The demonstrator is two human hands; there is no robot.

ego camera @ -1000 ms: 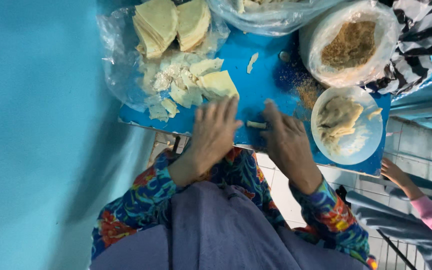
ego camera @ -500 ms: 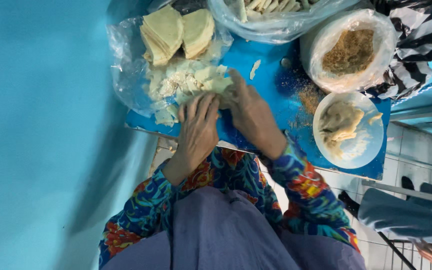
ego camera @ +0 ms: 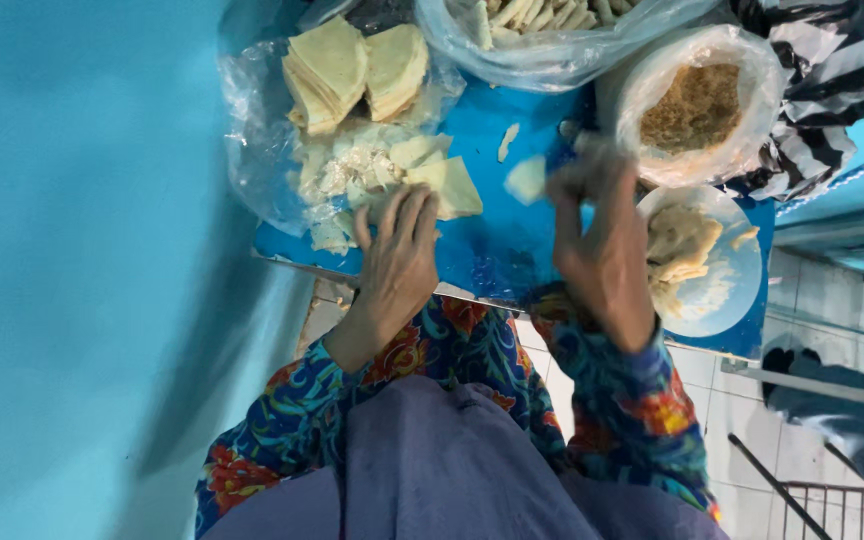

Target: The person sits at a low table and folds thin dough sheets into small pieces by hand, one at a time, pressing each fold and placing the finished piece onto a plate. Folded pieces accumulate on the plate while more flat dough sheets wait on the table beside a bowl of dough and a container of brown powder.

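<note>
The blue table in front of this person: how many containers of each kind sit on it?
Clear plastic bags: 2, one of flat wrappers, one of rolled pieces
Bag-lined tub of brown filling: 1
White bowl: 1
Total: 4

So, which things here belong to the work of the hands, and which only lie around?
In use:
left hand
right hand
pale wrapper piece
loose wrappers
brown filling tub

Lying about:
striped cloth
bag of rolled pieces
white plate

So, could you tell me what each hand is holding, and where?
The right hand pinches a pale wrapper piece by its edge; the left hand only rests on the loose wrappers.
</note>
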